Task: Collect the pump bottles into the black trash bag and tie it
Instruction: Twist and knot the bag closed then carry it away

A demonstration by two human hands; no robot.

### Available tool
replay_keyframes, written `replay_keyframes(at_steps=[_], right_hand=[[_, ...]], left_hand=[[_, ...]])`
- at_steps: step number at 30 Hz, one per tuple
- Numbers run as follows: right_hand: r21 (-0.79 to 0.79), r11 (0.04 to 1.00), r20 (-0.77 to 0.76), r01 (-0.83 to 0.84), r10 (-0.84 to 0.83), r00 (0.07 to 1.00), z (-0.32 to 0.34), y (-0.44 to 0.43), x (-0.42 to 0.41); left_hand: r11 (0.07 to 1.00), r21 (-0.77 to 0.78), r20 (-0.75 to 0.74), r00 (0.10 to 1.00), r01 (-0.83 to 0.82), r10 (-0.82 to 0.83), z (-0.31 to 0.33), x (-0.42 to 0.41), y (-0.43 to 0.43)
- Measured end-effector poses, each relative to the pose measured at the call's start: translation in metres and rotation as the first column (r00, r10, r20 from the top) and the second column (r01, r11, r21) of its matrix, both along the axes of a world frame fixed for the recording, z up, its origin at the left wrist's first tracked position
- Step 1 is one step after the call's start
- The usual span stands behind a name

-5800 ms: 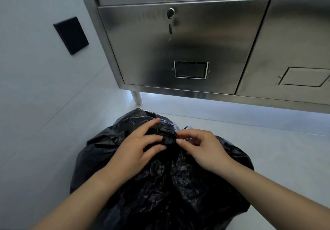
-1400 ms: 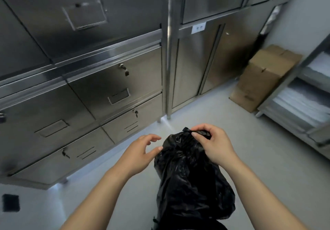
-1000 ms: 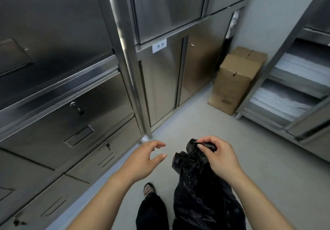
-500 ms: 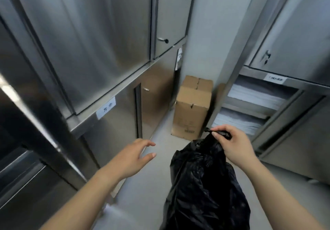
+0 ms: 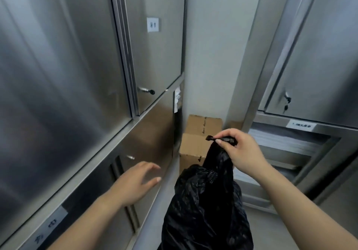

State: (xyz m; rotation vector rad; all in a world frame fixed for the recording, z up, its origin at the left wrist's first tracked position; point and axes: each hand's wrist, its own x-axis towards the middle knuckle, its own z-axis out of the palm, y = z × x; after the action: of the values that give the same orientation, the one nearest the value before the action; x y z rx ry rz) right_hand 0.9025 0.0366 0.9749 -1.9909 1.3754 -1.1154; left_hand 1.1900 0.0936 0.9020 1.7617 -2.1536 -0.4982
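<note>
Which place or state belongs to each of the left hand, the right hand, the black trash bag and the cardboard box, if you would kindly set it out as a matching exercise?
Column one:
1. left hand
2. right hand
3. black trash bag
4. cardboard box

Column two:
A. stands in the far corner, behind the bag
B. fingers spread, holding nothing
C. held up by its gathered neck
D. grips the bag's twisted top

Pairs: 1-B, 2-D, 3-C, 4-A.
</note>
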Motion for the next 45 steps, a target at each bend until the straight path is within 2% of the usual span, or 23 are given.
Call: replay_keyframes(at_steps=[6, 14, 17, 20, 23, 29, 37, 40, 45], right_hand=[[-0.044, 0.997, -0.006, -0.057, 0.057, 0.998, 0.028, -0.093, 0.007], [-0.150, 0.989, -0.020, 0.013, -0.017, 1.000, 0.082, -0.213, 0.010], [-0.182, 0.982, -0.040, 0.058, -0.066, 0.997, 0.097, -0.257, 0.008], [-0.196, 0.975, -0.038, 0.105, -0.115, 0.993, 0.106, -0.295, 0.003], [-0.226, 0.961, -0.045, 0.157, -0.171, 0.984, 0.111, -0.328, -0.007], [-0.230, 0.945, -0.061, 0.233, -0.253, 0.965, 0.116, -0.375, -0.023], [-0.190, 0.966, -0.041, 0.176, -0.187, 0.982, 0.116, -0.394, -0.037], [-0.183, 0.971, -0.043, 0.151, -0.162, 0.986, 0.113, -0.396, -0.041], [-0.174, 0.979, -0.013, 0.110, -0.114, 0.993, 0.116, -0.391, -0.054]], left_hand=[[0.999, -0.017, -0.029, 0.999, -0.034, 0.034, 0.004, -0.006, -0.076], [0.999, -0.038, -0.006, 1.000, -0.023, 0.023, 0.008, 0.003, -0.191], [0.998, -0.062, -0.064, 0.998, 0.010, -0.014, 0.011, -0.001, -0.240], [0.997, -0.063, -0.224, 0.974, 0.034, -0.047, 0.017, -0.009, -0.284], [0.996, -0.048, -0.374, 0.924, 0.073, -0.086, 0.022, -0.019, -0.321], [0.982, 0.043, -0.530, 0.837, 0.181, -0.132, 0.028, -0.043, -0.359], [0.954, 0.139, -0.679, 0.727, 0.265, -0.103, 0.015, -0.087, -0.354], [0.970, 0.125, -0.770, 0.637, 0.207, -0.037, 0.011, -0.098, -0.348], [0.990, 0.142, -0.894, 0.430, 0.005, 0.126, 0.015, -0.101, -0.340]])
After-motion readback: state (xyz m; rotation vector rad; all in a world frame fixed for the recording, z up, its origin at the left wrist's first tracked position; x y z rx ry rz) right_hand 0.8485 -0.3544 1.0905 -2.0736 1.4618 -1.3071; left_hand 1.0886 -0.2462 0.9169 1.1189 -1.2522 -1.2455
